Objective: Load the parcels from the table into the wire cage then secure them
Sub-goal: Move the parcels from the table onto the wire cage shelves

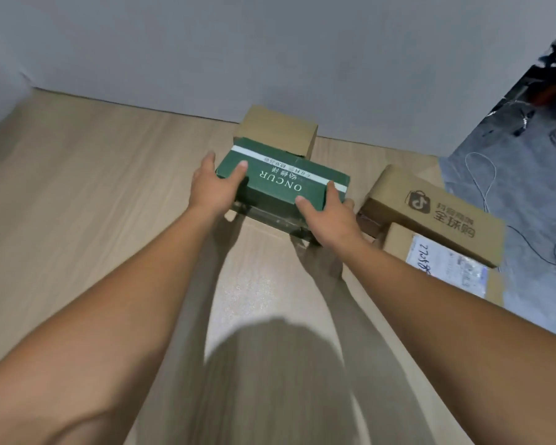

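A green parcel [281, 178] with white lettering is held just above the wooden table [93, 194], casting a shadow below it. My left hand [213, 187] grips its left end, thumb on top. My right hand [329, 215] grips its right end, thumb on top too. Right behind it stands a plain brown box [278, 130] against the wall. To the right lie a long brown box with a printed logo [437, 213] and a brown box with a white shipping label [443, 263]. No wire cage is in view.
A grey wall [270, 53] closes the table's far side. The table ends at the right edge, past which is grey floor [527, 175] with loose cables [485, 184].
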The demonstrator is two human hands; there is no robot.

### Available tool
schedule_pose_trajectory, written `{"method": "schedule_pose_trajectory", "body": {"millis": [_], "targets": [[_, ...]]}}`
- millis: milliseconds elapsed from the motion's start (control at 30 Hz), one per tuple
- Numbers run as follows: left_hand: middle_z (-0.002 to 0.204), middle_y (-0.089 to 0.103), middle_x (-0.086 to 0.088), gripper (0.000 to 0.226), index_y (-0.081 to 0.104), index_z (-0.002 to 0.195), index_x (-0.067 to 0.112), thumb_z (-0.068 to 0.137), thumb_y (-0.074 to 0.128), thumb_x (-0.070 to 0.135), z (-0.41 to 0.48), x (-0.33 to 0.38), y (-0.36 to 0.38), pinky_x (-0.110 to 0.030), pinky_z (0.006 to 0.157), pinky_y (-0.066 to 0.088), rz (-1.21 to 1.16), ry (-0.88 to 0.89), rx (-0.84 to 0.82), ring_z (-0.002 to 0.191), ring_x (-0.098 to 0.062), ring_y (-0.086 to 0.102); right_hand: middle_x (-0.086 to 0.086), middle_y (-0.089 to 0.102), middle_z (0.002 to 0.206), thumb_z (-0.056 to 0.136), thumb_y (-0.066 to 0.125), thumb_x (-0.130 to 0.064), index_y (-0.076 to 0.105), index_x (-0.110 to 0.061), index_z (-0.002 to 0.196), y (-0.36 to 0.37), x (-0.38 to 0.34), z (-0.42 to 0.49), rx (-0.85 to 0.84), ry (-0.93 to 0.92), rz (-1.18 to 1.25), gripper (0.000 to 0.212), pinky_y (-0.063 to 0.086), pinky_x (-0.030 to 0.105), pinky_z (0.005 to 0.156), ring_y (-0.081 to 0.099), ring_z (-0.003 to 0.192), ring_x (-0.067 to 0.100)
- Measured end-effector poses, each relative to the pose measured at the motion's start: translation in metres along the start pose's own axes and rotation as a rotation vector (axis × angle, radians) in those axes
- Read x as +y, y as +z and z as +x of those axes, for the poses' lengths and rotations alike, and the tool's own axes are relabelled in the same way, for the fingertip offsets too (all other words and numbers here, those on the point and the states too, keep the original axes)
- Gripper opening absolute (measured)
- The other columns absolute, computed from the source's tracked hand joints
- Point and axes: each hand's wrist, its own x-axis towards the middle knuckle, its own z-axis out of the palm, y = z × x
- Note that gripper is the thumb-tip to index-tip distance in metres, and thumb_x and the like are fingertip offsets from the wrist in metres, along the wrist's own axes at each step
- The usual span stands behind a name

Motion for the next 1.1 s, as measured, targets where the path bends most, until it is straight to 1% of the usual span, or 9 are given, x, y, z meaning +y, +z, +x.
{"method": "schedule_pose_trajectory", "body": {"millis": [100, 167, 267, 433, 633, 767, 867, 967, 1100], "targets": [[0.144, 0.056, 0.0, 0.067, 0.036, 0.153, 0.026, 0.096, 0.065, 0.048, 0.01, -0.015, 0.019, -0.031, 0.097, 0.044, -0.08, -0.011, -0.017, 0.127, -0.021, 0.056, 0.012, 0.025, 0.154, 0.093, 0.057, -0.066, -0.004, -0.036, 0.163, 0.014, 0.017, 0.003, -0.008, -0.01, -0.076, 0.098, 0.044, 0.049, 0.11, 0.044, 0.138, 0.039], [0.136, 0.058, 0.002, 0.061, 0.04, 0.147, 0.028, 0.094, 0.068, 0.044, 0.015, -0.021, 0.023, -0.03, 0.092, 0.044, -0.103, -0.016, 0.017, 0.119, -0.019, 0.058, 0.009, 0.025, 0.154, 0.088, 0.057, -0.071, -0.006, -0.041, 0.161, 0.016, 0.022, 0.007, -0.027, -0.006, -0.067, 0.101, 0.042, 0.05, 0.111, 0.042, 0.139, 0.038], [0.125, 0.059, 0.006, 0.054, 0.043, 0.136, 0.028, 0.092, 0.071, 0.041, 0.011, -0.012, 0.017, -0.033, 0.089, 0.049, -0.114, -0.078, -0.007, 0.113, -0.02, 0.061, 0.008, 0.024, 0.155, 0.087, 0.057, -0.069, -0.006, -0.041, 0.162, 0.008, 0.02, 0.008, -0.074, 0.01, -0.014, 0.102, 0.038, 0.047, 0.113, 0.041, 0.14, 0.037], [0.127, 0.058, -0.004, 0.052, 0.038, 0.118, 0.026, 0.085, 0.072, 0.047, -0.05, -0.031, -0.005, -0.042, 0.095, 0.055, -0.08, -0.172, 0.024, 0.11, -0.023, 0.063, 0.012, 0.035, 0.148, 0.089, 0.059, -0.063, 0.008, -0.035, 0.162, -0.008, 0.031, -0.029, -0.223, -0.038, -0.04, 0.093, 0.038, 0.04, 0.109, 0.048, 0.132, 0.036], [0.118, 0.048, -0.004, 0.057, 0.04, 0.111, 0.019, 0.077, 0.065, 0.057, -0.209, -0.072, -0.012, -0.036, 0.084, 0.048, -0.002, -0.232, 0.218, 0.096, -0.016, 0.054, 0.006, 0.038, 0.124, 0.088, 0.062, -0.059, 0.027, -0.037, 0.146, -0.019, 0.079, -0.125, -0.36, -0.2, -0.064, 0.072, 0.038, 0.033, 0.091, 0.051, 0.103, 0.026], [0.118, 0.047, -0.005, 0.052, 0.04, 0.112, 0.016, 0.083, 0.068, 0.05, -0.331, -0.092, -0.006, -0.037, 0.083, 0.047, -0.012, -0.317, 0.277, 0.096, -0.017, 0.054, 0.006, 0.035, 0.123, 0.088, 0.065, -0.06, 0.031, -0.033, 0.138, -0.027, 0.12, -0.194, -0.466, -0.265, -0.098, 0.067, 0.038, 0.03, 0.091, 0.049, 0.101, 0.025], [0.111, 0.054, -0.005, 0.05, 0.039, 0.11, 0.014, 0.085, 0.071, 0.044, -0.421, -0.103, 0.001, -0.034, 0.075, 0.05, -0.077, -0.372, 0.327, 0.096, -0.022, 0.059, 0.004, 0.038, 0.118, 0.086, 0.065, -0.063, 0.033, -0.035, 0.127, -0.031, 0.156, -0.253, -0.448, -0.287, -0.075, 0.06, 0.04, 0.03, 0.09, 0.052, 0.107, 0.026], [0.098, 0.058, 0.006, 0.052, 0.036, 0.106, 0.016, 0.085, 0.072, 0.047, -0.509, -0.118, 0.009, -0.027, 0.061, 0.043, -0.173, -0.441, 0.369, 0.089, -0.016, 0.063, 0.003, 0.036, 0.12, 0.085, 0.065, -0.068, 0.028, -0.039, 0.141, -0.03, 0.184, -0.31, -0.385, -0.319, -0.078, 0.073, 0.039, 0.034, 0.1, 0.043, 0.116, 0.027], [0.108, 0.065, 0.006, 0.073, 0.04, 0.117, 0.023, 0.075, 0.065, 0.077, -0.61, -0.144, 0.009, -0.03, 0.073, 0.053, -0.385, -0.488, 0.601, 0.096, -0.012, 0.067, 0.002, 0.033, 0.121, 0.086, 0.065, -0.07, 0.024, -0.045, 0.157, -0.011, 0.185, -0.371, -0.464, -0.5, -0.183, 0.086, 0.04, 0.039, 0.103, 0.038, 0.116, 0.028]]}}
